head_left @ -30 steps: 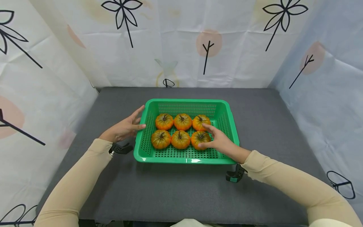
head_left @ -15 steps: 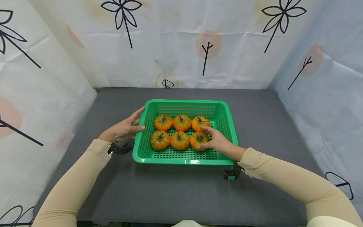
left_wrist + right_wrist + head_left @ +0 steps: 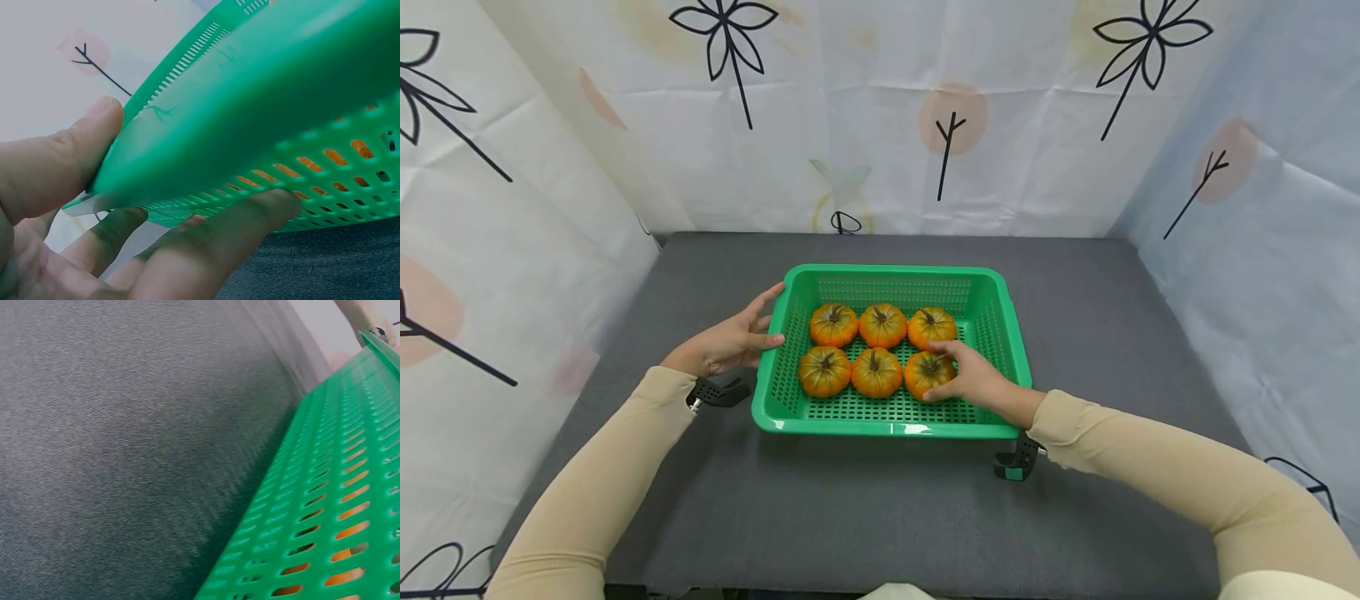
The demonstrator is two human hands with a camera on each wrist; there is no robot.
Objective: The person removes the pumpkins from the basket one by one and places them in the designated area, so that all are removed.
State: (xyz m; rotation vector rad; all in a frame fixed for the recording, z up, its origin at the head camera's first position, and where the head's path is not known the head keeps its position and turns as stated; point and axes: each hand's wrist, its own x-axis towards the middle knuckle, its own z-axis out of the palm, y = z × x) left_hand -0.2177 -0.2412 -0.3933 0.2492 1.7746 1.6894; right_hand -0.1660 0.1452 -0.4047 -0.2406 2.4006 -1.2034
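Note:
A green plastic basket point(image 3: 895, 429) with slotted walls holds two rows of small orange pumpkins with dark stems. My left hand point(image 3: 726, 340) grips its left rim; in the left wrist view the thumb point(image 3: 94, 134) lies at the rim's upper edge and the fingers point(image 3: 231, 231) are beneath, against the slotted wall. Inside the basket, my right hand point(image 3: 981, 379) holds the front-right pumpkin point(image 3: 925, 377) between thumb and fingers, the pumpkin still level with its neighbours. The right wrist view shows the basket's outer wall point(image 3: 331, 487) but not the right hand.
The basket stands on a table with a dark grey cloth point(image 3: 850, 508). White printed fabric walls point(image 3: 1037, 150) enclose the back and both sides. Beside the held one sit the front-middle pumpkin point(image 3: 876, 373) and the back-right pumpkin point(image 3: 931, 327).
My right hand has moved slightly left, and its fingers have come down from the back-right pumpkin to close round the front-right one. The left hand stays at the rim.

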